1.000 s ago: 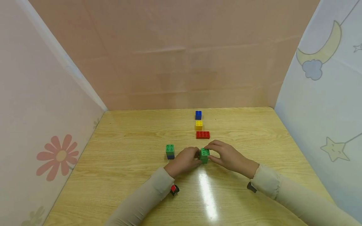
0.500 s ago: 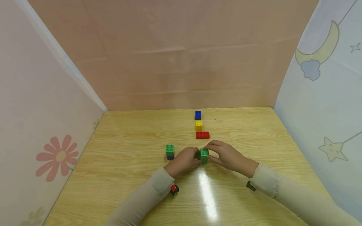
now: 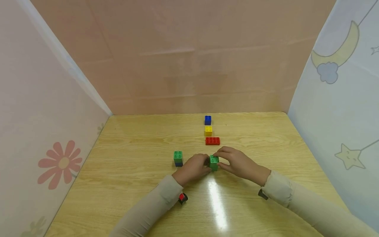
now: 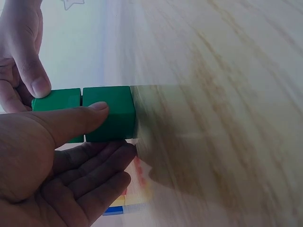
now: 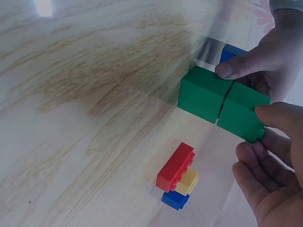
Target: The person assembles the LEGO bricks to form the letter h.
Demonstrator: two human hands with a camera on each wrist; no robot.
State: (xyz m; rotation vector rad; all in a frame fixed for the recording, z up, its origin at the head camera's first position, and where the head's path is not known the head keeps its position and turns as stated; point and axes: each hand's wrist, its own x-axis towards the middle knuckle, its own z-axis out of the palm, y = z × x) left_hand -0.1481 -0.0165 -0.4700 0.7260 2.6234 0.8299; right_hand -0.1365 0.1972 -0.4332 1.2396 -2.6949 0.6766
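Note:
Two green building bricks stand one on the other between my hands, with a thin dark seam between the upper brick [image 5: 244, 111] and the lower brick [image 4: 110, 113]. My left hand [image 3: 193, 168] grips the lower one, thumb on its near side and fingers behind it. From the right, my right hand [image 3: 237, 164] pinches the upper brick near its top, with thumb and fingers on opposite sides. Studs show on top of the upper brick in the head view. To the left of my left hand stands another pair, a green brick [image 3: 178, 156] on a blue brick [image 3: 178, 164].
Beyond my hands, a long red brick [image 3: 212, 141], a yellow brick [image 3: 208, 131] and a blue brick [image 3: 208, 120] lie in a row toward the back of the wooden table [image 3: 142, 138]. Cloth walls [image 3: 192, 65] rise behind and at both sides.
The upper green brick has shifted slightly left and now lines up more squarely over the lower one. Both hands keep nearly the same place and grip.

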